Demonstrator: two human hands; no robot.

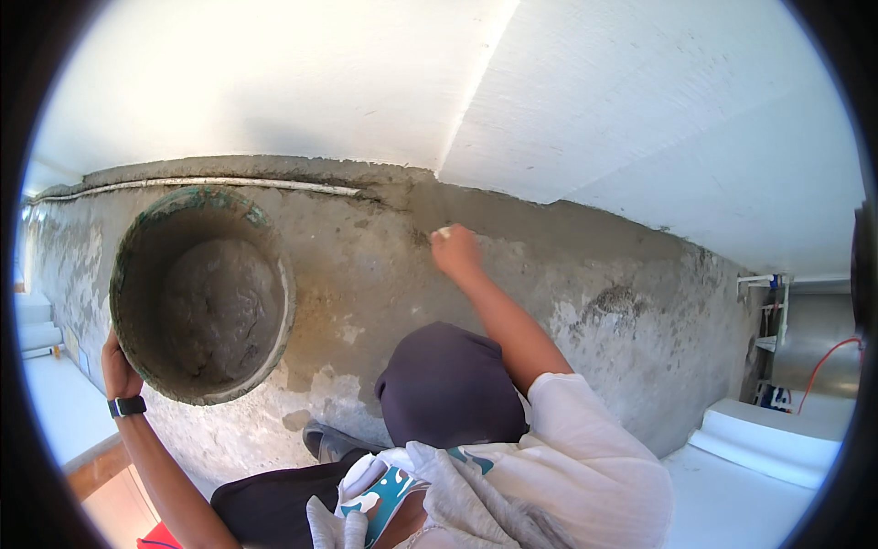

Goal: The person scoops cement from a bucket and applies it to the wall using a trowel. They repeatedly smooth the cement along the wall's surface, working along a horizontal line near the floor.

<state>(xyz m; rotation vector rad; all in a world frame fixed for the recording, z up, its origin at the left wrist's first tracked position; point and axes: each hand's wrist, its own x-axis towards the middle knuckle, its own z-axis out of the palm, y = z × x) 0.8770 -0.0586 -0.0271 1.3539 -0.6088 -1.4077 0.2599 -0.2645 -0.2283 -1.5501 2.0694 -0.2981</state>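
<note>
My left hand (pixel 119 371), with a dark band on its wrist, grips the lower left side of a round, dirty bucket (pixel 285 316). Some of its fingers are hidden behind the bucket's wall. Inside lies wet grey mortar (pixel 219 302), and the bucket's mouth faces me. My right hand (pixel 456 251) is closed beside a strip of smooth, damp mortar (pixel 540 227) along the foot of the white wall. A small pale end shows at its fingers, perhaps a handle; the rest of what it holds cannot be made out.
A thin white pipe (pixel 265 183) runs along the wall's foot behind the bucket. Rough concrete (pixel 604 339) stretches right. My dark-clad knee (pixel 448 384) and shoe (pixel 327 441) are close below. White rolled sheeting (pixel 768 444) and a metal frame (pixel 776 316) stand at far right.
</note>
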